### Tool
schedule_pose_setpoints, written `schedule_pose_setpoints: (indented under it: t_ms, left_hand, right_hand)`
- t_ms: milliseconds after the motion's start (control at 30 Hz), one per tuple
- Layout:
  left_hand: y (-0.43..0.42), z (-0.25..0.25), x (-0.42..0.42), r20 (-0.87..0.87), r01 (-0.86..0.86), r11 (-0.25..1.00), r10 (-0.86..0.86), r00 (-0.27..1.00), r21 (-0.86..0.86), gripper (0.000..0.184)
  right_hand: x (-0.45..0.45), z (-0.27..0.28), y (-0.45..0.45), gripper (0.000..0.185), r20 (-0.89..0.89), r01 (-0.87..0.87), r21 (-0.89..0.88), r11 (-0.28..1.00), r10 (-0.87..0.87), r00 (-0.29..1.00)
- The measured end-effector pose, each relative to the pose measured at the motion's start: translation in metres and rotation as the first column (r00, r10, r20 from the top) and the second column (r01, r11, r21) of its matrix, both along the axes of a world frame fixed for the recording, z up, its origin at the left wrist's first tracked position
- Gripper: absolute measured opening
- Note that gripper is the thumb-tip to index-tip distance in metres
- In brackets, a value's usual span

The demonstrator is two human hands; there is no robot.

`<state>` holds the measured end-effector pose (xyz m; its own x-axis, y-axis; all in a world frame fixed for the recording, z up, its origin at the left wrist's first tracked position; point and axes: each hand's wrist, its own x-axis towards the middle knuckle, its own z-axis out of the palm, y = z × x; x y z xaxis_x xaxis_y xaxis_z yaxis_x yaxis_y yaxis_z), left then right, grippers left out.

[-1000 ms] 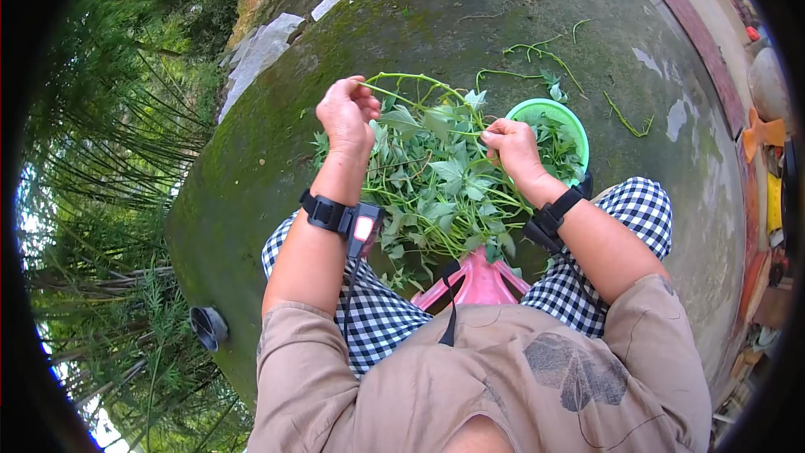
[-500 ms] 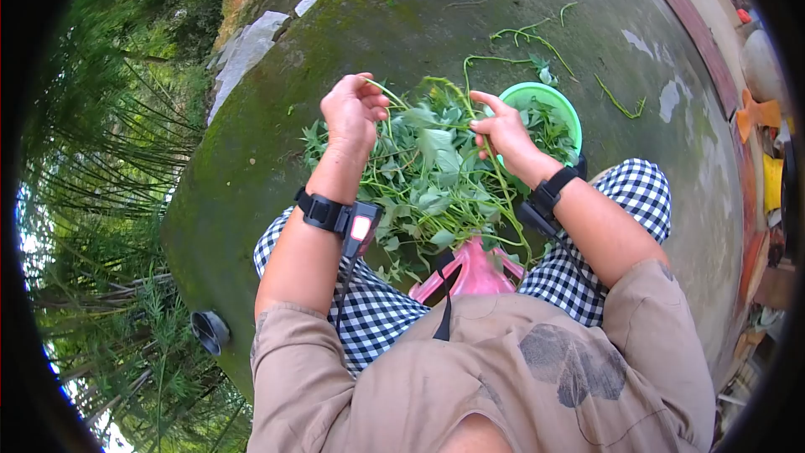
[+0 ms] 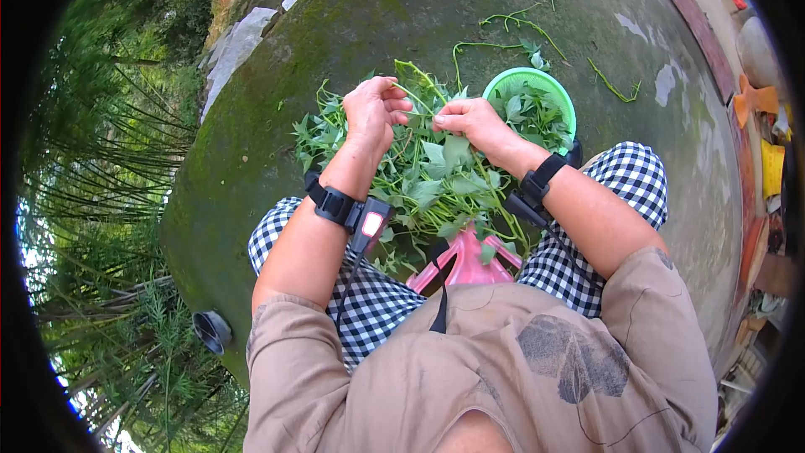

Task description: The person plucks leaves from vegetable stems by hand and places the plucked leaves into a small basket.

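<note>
A heap of leafy green vines (image 3: 428,176) lies between my knees, partly over a pink plastic bag or stool (image 3: 471,262) whose kind I cannot make out. My left hand (image 3: 377,109) is above the heap's left side, fingers curled on a thin green stem (image 3: 412,97). Thumb and forefinger of my right hand (image 3: 471,122) pinch the same stem near its other end, with leaves hanging below. Beyond my right wrist stands a light green basket (image 3: 573,109) holding picked leaves (image 3: 530,115).
Stripped stems (image 3: 537,32) lie on the mossy concrete (image 3: 277,117) ahead, another stem (image 3: 614,84) to the right. Stone blocks (image 3: 239,46) edge the ground at left. A dark pot (image 3: 211,331) sits at lower left. An orange object (image 3: 755,101) is at far right.
My right hand has moved left, closer to my left hand, and now pinches the stem. My left hand has shifted slightly right. The whole view has tilted a little.
</note>
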<state>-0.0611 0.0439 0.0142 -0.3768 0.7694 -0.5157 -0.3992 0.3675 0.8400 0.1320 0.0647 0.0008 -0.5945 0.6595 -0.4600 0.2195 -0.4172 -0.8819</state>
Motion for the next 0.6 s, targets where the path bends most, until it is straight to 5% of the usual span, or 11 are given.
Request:
schedule_pose_setpoints:
  t_ms: [67, 100, 133, 167, 267, 400, 600]
  left_hand:
    - [0.0, 0.01, 0.002, -0.255, 0.106, 0.992, -0.121, 0.959, -0.073, 0.018]
    - [-0.001, 0.009, 0.001, -0.636, 0.2, 0.978, -0.124, 0.762, 0.05, 0.021]
    - [-0.002, 0.008, -0.001, -0.9, 0.333, 0.935, -0.039, 0.434, 0.12, 0.023]
    - [-0.003, 0.007, -0.002, -0.992, 0.477, 0.87, 0.116, 0.044, 0.123, 0.026]
    - [-0.013, 0.011, 0.004, -0.998, 0.754, 0.655, -0.058, -0.014, -0.049, 0.026]
    - [-0.019, -0.006, 0.011, -0.986, 0.825, 0.545, -0.138, -0.09, -0.151, 0.014]
    - [-0.019, -0.016, 0.011, -0.97, 0.818, 0.575, -0.198, 0.142, 0.003, 0.008]
  right_hand:
    - [0.002, -0.014, 0.003, 0.021, -0.001, 0.027, 0.155, 0.988, -0.027, 1.0]
    - [0.002, -0.021, 0.006, 0.019, 0.025, 0.016, 0.152, 0.988, -0.02, 0.999]
    - [0.005, -0.028, 0.007, 0.019, 0.04, -0.005, 0.166, 0.986, -0.002, 0.999]
    - [0.008, -0.035, 0.007, 0.019, 0.055, -0.026, 0.18, 0.983, 0.016, 0.998]
    - [0.011, -0.038, 0.008, 0.02, 0.086, -0.074, 0.203, 0.976, 0.057, 0.995]
    - [0.013, -0.033, 0.006, 0.021, 0.068, -0.109, 0.205, 0.973, 0.097, 0.993]
    - [0.017, -0.014, 0.005, 0.019, 0.166, -0.139, 0.18, 0.974, 0.109, 0.98]
